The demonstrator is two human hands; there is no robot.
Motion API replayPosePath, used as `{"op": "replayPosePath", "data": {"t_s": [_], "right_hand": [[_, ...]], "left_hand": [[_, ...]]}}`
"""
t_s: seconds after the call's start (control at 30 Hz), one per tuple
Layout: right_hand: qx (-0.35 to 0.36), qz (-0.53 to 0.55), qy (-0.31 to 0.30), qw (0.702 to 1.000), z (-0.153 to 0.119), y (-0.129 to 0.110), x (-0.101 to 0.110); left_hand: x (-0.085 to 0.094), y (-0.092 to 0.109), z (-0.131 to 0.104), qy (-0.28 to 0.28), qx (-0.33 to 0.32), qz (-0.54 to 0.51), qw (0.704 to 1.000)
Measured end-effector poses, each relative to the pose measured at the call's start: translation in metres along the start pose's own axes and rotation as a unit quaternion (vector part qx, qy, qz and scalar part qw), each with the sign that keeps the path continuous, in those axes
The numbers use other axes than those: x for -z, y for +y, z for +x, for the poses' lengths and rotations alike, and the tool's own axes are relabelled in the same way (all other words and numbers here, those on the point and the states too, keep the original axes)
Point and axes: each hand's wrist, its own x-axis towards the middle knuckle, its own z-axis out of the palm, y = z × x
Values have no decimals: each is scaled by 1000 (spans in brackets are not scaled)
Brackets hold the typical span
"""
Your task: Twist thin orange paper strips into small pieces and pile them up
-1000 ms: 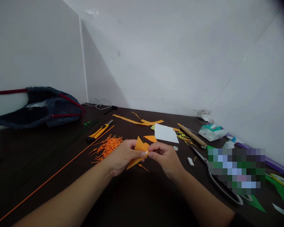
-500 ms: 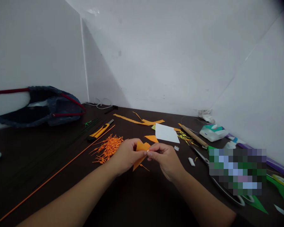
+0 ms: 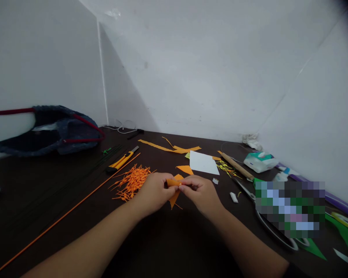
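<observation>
Near the middle of the dark table, my left hand pinches a piece of orange paper between thumb and fingers. My right hand meets it from the right, its thumb and forefinger closed on the paper's right edge, where a tiny pale spot shows. Part of the paper hangs below the fingertips. Just left of my left hand lies a pile of small orange pieces with thin tails. An orange paper scrap and a white sheet lie beyond my hands.
A yellow cutter and a long orange stick lie left. Orange strips are at the back. Rightward are a wooden-handled tool, scissors, yellow-green pieces and a plastic pack. A dark bag stands far left.
The orange paper has turned and looks more folded over between my fingers, its hanging part now nearer the middle. My right hand has shifted slightly left.
</observation>
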Motion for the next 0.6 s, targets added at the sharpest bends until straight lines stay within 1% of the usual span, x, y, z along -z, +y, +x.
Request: {"op": "replayPosePath", "data": {"t_s": [0.13,0.27,0.37,0.47,0.6], "right_hand": [[57,-91,15,994,0,-1,0],[73,-125,27,989,0,-1,0],[54,-119,27,991,0,1,0],[12,-93,33,995,1,3,0],[-31,-60,16,998,1,3,2]], "left_hand": [[-1,4,0,2,-4,27,1000],[0,9,0,-9,21,55,998],[0,9,0,-19,29,50,998],[-1,7,1,-26,30,44,998],[-1,4,0,-28,21,27,999]]}}
